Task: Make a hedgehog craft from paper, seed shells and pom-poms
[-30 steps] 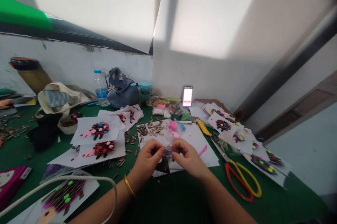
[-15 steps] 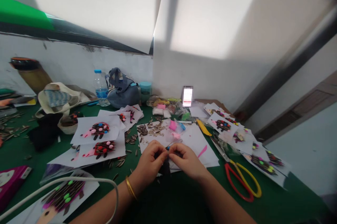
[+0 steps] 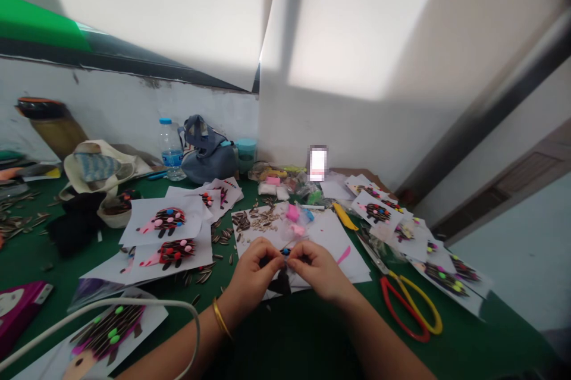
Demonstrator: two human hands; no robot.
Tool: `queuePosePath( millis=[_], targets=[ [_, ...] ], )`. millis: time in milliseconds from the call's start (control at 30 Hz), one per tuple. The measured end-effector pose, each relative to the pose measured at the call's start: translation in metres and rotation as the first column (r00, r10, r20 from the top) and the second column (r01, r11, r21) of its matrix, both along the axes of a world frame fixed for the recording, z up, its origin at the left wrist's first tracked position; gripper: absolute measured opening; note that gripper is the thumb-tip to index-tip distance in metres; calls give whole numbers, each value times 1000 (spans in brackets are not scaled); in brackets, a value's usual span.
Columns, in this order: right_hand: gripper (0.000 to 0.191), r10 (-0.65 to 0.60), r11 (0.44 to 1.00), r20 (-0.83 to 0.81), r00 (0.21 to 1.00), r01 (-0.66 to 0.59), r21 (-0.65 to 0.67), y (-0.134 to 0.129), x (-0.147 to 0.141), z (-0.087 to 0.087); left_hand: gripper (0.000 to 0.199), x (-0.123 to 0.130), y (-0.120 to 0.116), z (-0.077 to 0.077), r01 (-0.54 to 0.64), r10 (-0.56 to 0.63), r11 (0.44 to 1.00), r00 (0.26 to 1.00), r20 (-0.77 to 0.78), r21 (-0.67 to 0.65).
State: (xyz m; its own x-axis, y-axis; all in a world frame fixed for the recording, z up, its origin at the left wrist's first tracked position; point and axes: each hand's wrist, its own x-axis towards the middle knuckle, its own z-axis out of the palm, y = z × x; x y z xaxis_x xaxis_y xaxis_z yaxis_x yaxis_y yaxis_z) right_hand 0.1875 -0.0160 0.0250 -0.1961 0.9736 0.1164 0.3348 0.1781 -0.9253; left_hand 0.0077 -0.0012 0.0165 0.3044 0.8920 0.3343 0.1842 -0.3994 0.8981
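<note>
My left hand (image 3: 259, 267) and my right hand (image 3: 314, 267) meet fingertip to fingertip over the front of the white paper (image 3: 328, 231). Both are closed in a pinch; what they hold is too small to make out. Something small and blue (image 3: 285, 252) shows just behind the fingertips. Beneath my left hand a black piece (image 3: 280, 283) lies at the paper's front edge. Sunflower seeds (image 3: 243, 220) and pink clay (image 3: 293, 212) are on the paper beyond my hands, and a pink plastic knife (image 3: 344, 255) lies to their right.
Scissors (image 3: 405, 308) with red and yellow handles lie at the right, near a yellow cutter (image 3: 345, 216). Hedgehog pictures (image 3: 167, 222) are stacked left and right. A white cable (image 3: 134, 302) crosses my left forearm. A bottle (image 3: 172, 154) and a bag (image 3: 207, 157) stand behind.
The black piece under my hands now shows further left and flatter on the paper. My right hand has shifted very slightly; both hands stay together in a pinch.
</note>
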Motion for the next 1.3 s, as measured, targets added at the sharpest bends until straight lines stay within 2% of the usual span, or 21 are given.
queuePosePath(
  millis=[167,300,533,733,867,1000,1100,1300],
  targets=[
    [6,15,1000,26,1000,-15,24,-1,-3,0,15,1,-3,1,0,1,998,1000,-19,58],
    [5,52,998,13,999,-53,16,-2,-5,0,15,2,-5,1,-22,24,998,998,-52,56],
    [7,23,998,-4,1000,-22,62,-1,-9,-2,13,2,-7,0,-4,10,997,997,-71,82],
    [6,54,998,-102,993,-52,18,5,1,-10,15,1,-5,1,-68,73,993,996,-44,96],
    [7,60,998,-99,993,-59,18,6,6,-9,17,0,-4,2,-82,85,995,996,-41,64],
    [9,36,999,-104,994,-37,-8,5,5,-7,17,0,-2,2,-44,43,998,999,-25,-54],
    [11,21,1000,-106,994,-22,-11,3,5,-6,19,0,-1,2,-25,25,997,1000,-4,-78],
    [14,136,988,-139,981,-145,-57,3,5,-4,19,0,-2,5,-62,62,998,997,-43,14]
  ],
)
